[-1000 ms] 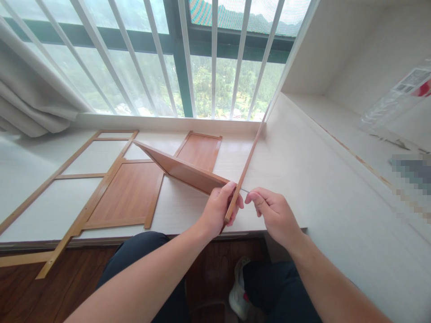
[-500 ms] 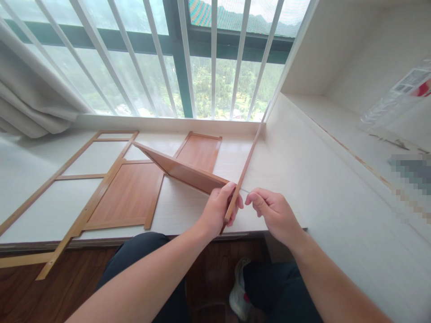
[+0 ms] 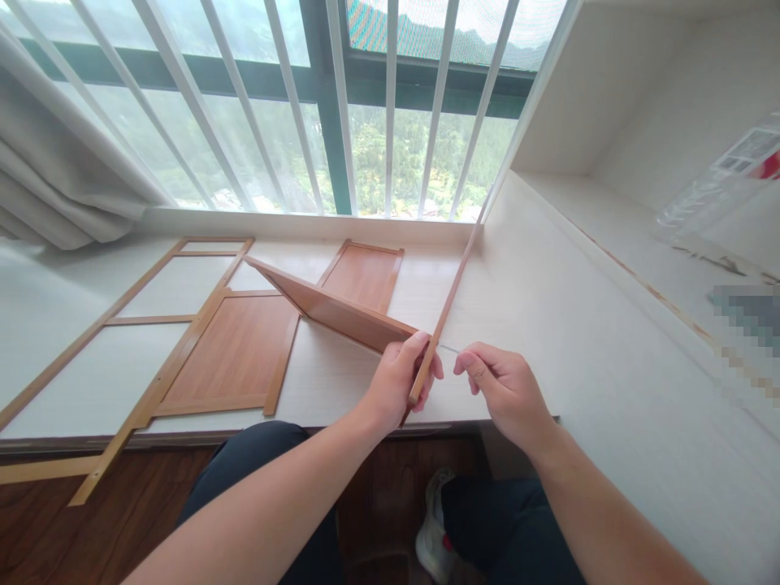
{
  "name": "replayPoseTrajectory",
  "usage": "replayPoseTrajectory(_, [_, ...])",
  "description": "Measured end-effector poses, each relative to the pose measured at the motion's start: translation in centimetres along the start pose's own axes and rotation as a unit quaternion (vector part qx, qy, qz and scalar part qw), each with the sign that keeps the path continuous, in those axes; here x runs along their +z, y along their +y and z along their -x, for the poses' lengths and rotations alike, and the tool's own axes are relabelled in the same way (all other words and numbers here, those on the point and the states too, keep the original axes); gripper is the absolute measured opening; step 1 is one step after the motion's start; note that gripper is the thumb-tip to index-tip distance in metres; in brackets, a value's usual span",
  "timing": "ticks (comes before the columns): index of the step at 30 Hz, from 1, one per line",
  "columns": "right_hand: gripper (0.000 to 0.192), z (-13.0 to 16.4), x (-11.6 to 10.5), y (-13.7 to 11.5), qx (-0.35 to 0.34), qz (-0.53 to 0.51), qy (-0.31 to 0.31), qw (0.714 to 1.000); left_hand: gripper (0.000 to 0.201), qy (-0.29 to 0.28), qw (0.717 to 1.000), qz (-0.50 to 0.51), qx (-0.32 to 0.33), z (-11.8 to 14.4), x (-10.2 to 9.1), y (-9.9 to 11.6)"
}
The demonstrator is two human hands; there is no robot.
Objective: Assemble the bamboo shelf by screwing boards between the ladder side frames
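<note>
The left hand [image 3: 396,383] has its fingers [image 3: 420,370] wrapped around the near end of a thin wooden strip [image 3: 448,305] and the lower corner of a tilted wood-grain panel [image 3: 332,310], clamping the 2 parts together just above the desk edge. The strip runs from this grip up and away toward the window corner, where its far end reaches the sill. The panel leans back to the left from the grip, its far corner raised over the other pieces.

The right hand [image 3: 505,390] is just beside the left, thumb and forefinger pinched on a thin metal pin [image 3: 449,348], too small to identify more closely, whose tip points at the strip; the remaining fingers are curled in.

Under and behind the tilted panel, a larger framed wood panel [image 3: 235,353] lies flat on the white desk [image 3: 341,378], and a smaller framed panel [image 3: 364,275] lies flat nearer the window. To the left, an open wooden frame [image 3: 110,318] with cross rails lies flat, with 1 long rail overhanging the desk edge above the dark wood floor [image 3: 73,536].

White window bars [image 3: 390,106] stand behind the sill, a pale curtain [image 3: 54,179] hangs at far left, and a white side cabinet [image 3: 609,341] flanks the right. Below the desk, the person's dark trousers [image 3: 256,463] and a white shoe [image 3: 431,520] show.
</note>
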State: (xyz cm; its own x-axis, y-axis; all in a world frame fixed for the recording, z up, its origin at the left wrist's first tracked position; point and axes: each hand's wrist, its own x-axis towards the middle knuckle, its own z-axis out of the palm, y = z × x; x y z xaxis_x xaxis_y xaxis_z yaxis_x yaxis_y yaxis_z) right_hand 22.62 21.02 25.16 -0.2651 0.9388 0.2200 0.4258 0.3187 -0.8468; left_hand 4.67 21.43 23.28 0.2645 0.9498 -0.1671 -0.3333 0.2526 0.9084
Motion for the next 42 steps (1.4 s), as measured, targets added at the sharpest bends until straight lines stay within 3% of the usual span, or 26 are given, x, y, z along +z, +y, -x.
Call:
replayPoseTrajectory(9, [0.028,-0.23,0.29,0.16,-0.141,0.106,0.046,0.983,0.060,-0.007,1.000,0.008,0.005,-0.12,-0.08,-0.18])
replayPoseTrajectory(18, [0.015,-0.36,-0.01,0.44,-0.210,0.179,0.064,0.959,0.060,-0.005,1.000,0.008,0.005,-0.16,-0.08,-0.25])
replayPoseTrajectory(25, [0.012,-0.26,-0.08,0.46,-0.231,0.207,0.083,0.947,0.062,-0.011,1.000,0.003,0.002,-0.20,-0.24,-0.38])
replayPoseTrajectory(42, [0.011,-0.63,0.12,0.94,-0.231,0.162,0.078,0.956,0.060,0.001,1.000,0.002,0.007,-0.07,0.15,-0.18])
